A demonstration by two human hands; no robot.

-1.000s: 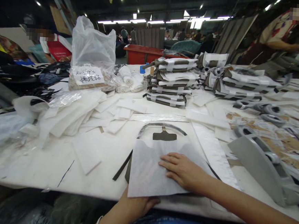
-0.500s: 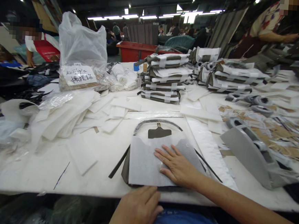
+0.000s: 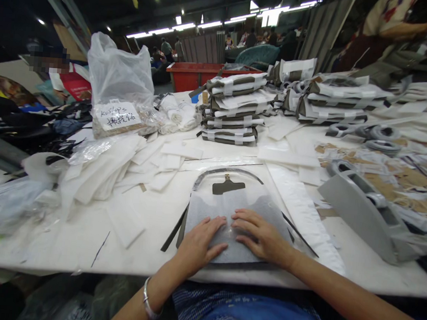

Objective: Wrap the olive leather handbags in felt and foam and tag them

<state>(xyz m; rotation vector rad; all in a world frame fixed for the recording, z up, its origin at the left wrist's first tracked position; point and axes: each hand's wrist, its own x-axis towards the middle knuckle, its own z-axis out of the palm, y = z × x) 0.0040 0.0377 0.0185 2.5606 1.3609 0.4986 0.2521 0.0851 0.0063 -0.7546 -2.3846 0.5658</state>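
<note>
both hands (image 3: 229,237) flat on tissue sheet (image 3: 209,211); tape dispenser (image 3: 364,211) right.

The white bench (image 3: 147,253) carried a flat grey bag (image 3: 232,206) under a paper sheet at 6 o'clock. Loose white sheets (image 3: 102,166) lay at 10, a clear plastic sack (image 3: 120,78) behind them, stacked wrapped bags (image 3: 234,107) at 12, and a grey tape dispenser (image 3: 364,211) at 3.

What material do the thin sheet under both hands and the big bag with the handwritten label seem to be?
Sheet: probably tissue paper or thin nonwoven, matte, translucent; the dark item shows through. Bag: clear thin plastic, glossy and crinkled.
</note>
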